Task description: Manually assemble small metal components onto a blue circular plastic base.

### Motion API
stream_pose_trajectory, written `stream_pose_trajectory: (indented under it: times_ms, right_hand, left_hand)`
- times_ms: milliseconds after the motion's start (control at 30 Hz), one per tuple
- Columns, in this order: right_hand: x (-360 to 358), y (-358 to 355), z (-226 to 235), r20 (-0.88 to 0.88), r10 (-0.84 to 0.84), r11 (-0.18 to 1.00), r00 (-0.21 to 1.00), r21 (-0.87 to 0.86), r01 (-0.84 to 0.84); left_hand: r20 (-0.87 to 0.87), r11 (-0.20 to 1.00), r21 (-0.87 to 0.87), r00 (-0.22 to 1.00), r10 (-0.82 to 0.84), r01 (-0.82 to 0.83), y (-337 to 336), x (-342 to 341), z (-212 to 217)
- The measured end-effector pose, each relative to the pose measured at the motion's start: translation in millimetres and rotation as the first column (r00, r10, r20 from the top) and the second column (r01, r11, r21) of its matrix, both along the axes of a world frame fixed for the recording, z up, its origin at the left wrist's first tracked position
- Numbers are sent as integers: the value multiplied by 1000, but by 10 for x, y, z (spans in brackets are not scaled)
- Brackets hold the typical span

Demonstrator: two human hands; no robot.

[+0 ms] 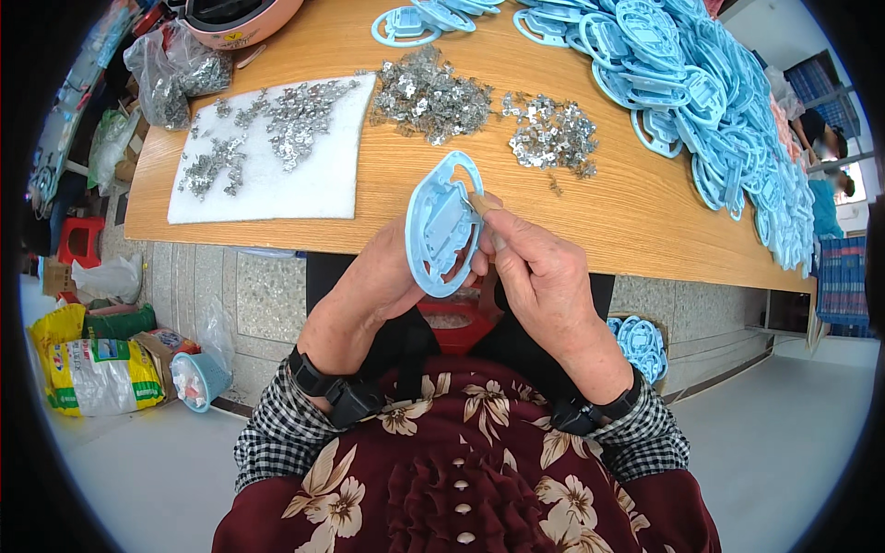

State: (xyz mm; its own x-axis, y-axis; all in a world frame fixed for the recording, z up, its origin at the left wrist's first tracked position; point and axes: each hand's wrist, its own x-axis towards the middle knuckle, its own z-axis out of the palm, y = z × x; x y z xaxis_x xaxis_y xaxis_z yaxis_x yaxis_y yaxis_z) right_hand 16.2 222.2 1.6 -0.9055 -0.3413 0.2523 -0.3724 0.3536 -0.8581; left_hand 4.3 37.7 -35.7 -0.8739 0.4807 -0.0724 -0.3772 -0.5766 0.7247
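My left hand [392, 276] is closed around a light blue oval plastic part [438, 226], tilted up in front of me at the table's near edge. The part has a moulded middle and open slots along its sides. My right hand [544, 267] is closed in a pinch at the part's right rim. A small tan tip [477, 203] shows at those fingertips; what it belongs to, I cannot make out. Beyond the hands lie a heap of small silvery metal clips [433, 97] and a smaller heap of metal pieces [553, 136].
A white foam sheet [277, 198] with scattered metal pieces lies on the wooden table [627, 221], left of my hands. Blue plastic parts [701, 101] are piled at the right. A pink container [241, 26] and bagged metal pieces [161, 88] stand far left. A box of blue parts [641, 348] sits below right.
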Motion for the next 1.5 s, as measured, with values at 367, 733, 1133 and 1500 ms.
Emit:
stream_pose_trajectory:
  times_ms: [367,733,1133,1500]
  right_hand:
    - [46,-6,-15,-298,-76,956,952,251,155]
    - [65,-16,56,-272,-23,999,962,-35,14]
    - [16,132,295,344,116,933,932,-359,16]
    - [-810,-673,230,165,114,950,980,270,-156]
  left_hand:
    - [-409,819,-484,907,101,-309,132,31,82]
    - [-19,984,-107,990,141,-142,199,-11,175]
    - [-248,910,-253,931,267,-328,-190,208,383]
    - [-118,797,-440,906,406,-414,-858,369,202]
